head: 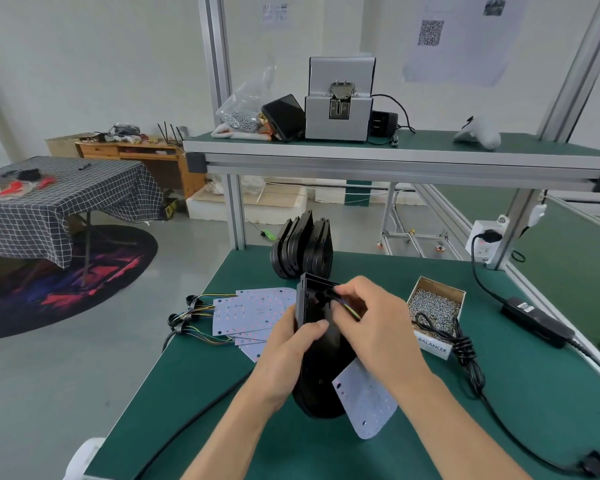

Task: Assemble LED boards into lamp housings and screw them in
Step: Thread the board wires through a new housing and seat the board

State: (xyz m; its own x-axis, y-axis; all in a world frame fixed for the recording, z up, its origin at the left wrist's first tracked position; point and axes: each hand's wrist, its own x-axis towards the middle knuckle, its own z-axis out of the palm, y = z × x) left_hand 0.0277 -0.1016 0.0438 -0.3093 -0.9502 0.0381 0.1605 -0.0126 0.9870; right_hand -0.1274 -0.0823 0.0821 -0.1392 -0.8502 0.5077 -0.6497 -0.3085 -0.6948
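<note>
Hands over our green bench: left hand grips the glossy black plastic lamp housing; right hand pinches its wire grommet.

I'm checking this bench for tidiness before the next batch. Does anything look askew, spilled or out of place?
Nothing is spilled or damaged. One oddity: a bundled black power cable drapes over the edge of the open cardboard box of small silver screws, its end lying on the screws. The spare white LED boards lie loosely fanned.
</note>
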